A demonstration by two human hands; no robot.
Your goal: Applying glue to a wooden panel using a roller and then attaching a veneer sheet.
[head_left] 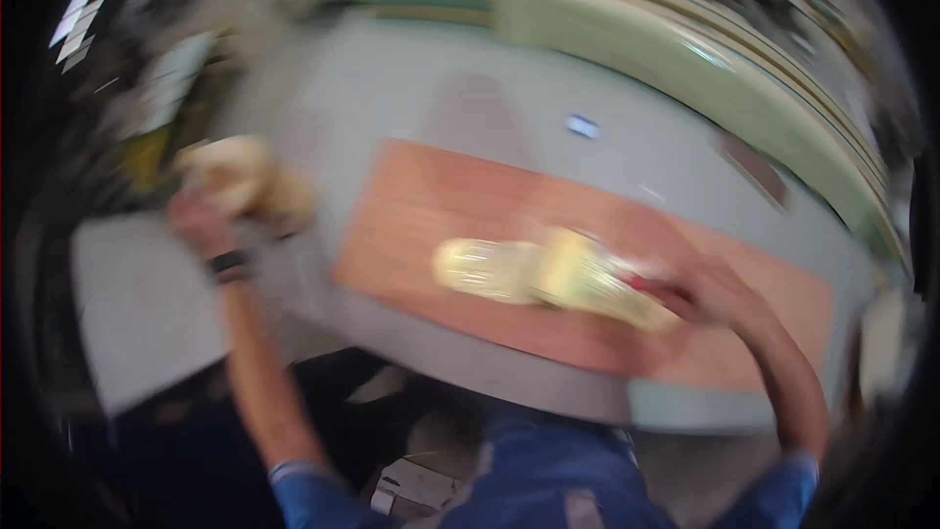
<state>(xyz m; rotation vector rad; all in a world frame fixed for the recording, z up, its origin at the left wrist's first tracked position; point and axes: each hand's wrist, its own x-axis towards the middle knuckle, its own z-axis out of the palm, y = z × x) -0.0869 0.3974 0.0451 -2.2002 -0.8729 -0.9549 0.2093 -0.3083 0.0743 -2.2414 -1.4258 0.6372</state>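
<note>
From the head camera everything is smeared by motion, so I can give only coarse shapes; my left hand is raised out to the left, well apart from my right, and it is closed around a pale, cream-coloured bundle that looks like crumpled cloth or paper, though the blur keeps me from telling which; a dark band sits on that wrist, and the forearm runs down to a blue sleeve at the lower edge. My right hand is over on the right side, resting at the end of a long yellowish tool that lies across a reddish-brown wooden board; the fingers seem wrapped on a red part at the near end of the tool, but I cannot tell for certain how firm the grip is; the tool's pale rounded far end points left, toward the middle of the board. The board lies flat on a grey table; beyond the table's far edge, stacked pale green panels curve along the back; a small light-blue patch shows on the grey surface just above the board.
</note>
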